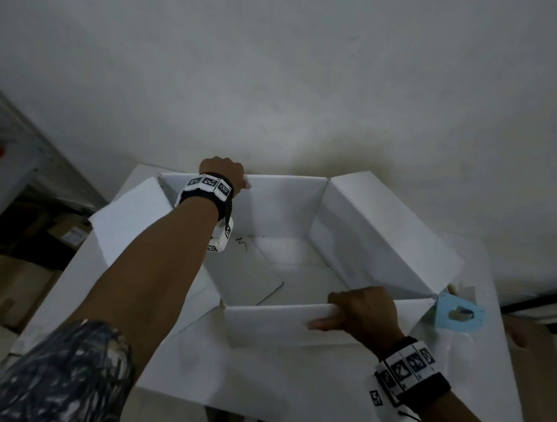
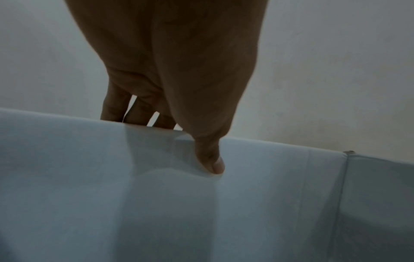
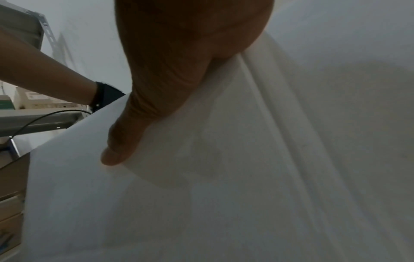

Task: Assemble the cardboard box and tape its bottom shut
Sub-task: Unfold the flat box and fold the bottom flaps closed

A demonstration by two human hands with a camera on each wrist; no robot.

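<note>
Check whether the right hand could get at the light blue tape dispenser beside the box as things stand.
Probably yes, once it lets go. The right hand grips the near wall of the white box, and the light blue tape dispenser lies just right of it on the table, past the box's corner, with nothing between.

Open white cardboard box (image 1: 304, 213): interior unobstructed from above. Left hand (image 1: 223, 171) occupies far wall edge; right hand (image 1: 366, 311) occupies near wall edge. Raised right flap (image 1: 387, 235) blocks side approach. Light blue plastic tape dispenser (image 1: 458, 311) beside right corner.
</note>
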